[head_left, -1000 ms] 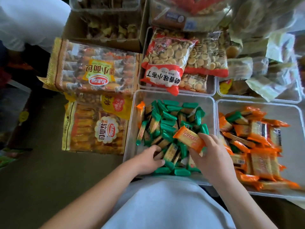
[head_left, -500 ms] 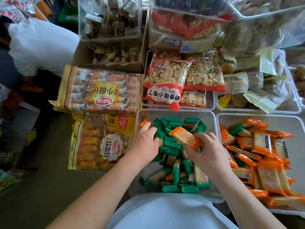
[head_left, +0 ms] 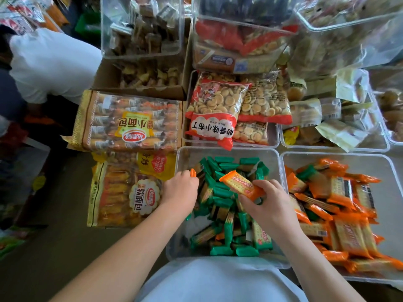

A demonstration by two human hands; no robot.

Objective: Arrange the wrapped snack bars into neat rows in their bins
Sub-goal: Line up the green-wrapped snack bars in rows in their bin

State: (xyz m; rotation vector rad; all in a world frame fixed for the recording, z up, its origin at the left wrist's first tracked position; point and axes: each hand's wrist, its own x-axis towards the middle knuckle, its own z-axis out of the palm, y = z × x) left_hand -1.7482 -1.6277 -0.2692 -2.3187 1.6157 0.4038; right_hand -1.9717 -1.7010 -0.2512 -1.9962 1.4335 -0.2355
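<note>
A clear bin (head_left: 231, 152) in front of me holds a loose heap of green-wrapped snack bars (head_left: 220, 192). The clear bin (head_left: 340, 156) to its right holds orange-wrapped bars (head_left: 340, 192) with a few green ones mixed in. My right hand (head_left: 270, 205) holds one orange bar (head_left: 239, 185) above the green heap. My left hand (head_left: 180, 189) is at the left bin's far left corner, its fingers curled round a second orange bar (head_left: 193, 172) of which only the end shows.
Large bread packs (head_left: 128, 123) lie left of the bins. Bags of small round biscuits (head_left: 218, 110) fill the bin behind. Clear boxes and a cardboard box of sweets stand further back. Another person in a white top (head_left: 50, 64) bends at far left.
My left hand has moved from the near edge of the green bin up to its far left corner and closed on an orange bar. My right hand still holds its orange bar.
</note>
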